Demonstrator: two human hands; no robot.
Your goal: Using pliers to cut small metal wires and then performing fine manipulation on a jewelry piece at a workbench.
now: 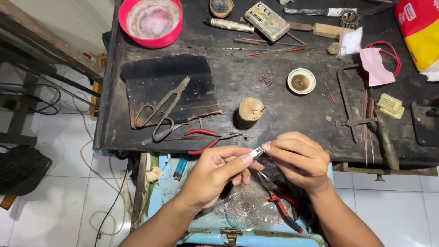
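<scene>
My left hand [215, 171] and my right hand [299, 158] meet in front of the dark workbench's near edge [137, 145]. Both pinch a small silvery metal piece [257, 152] between thumb and fingertips. Below the hands, red-handled pliers [280, 201] lie on a light-blue metal box [201, 228], beside a small clear glass dish [243, 209] holding tiny beads. A short wooden stump [250, 110] stands on the bench just beyond my hands.
On the bench lie large metal shears [161, 112] on a dark slab [201, 87], red-handled pliers [203, 137], a red bowl [151, 20], a small white cup [301, 81], a jeweller's saw frame [350, 105], pink paper [375, 66] and several hand tools. Cables trail over white floor tiles [55, 206].
</scene>
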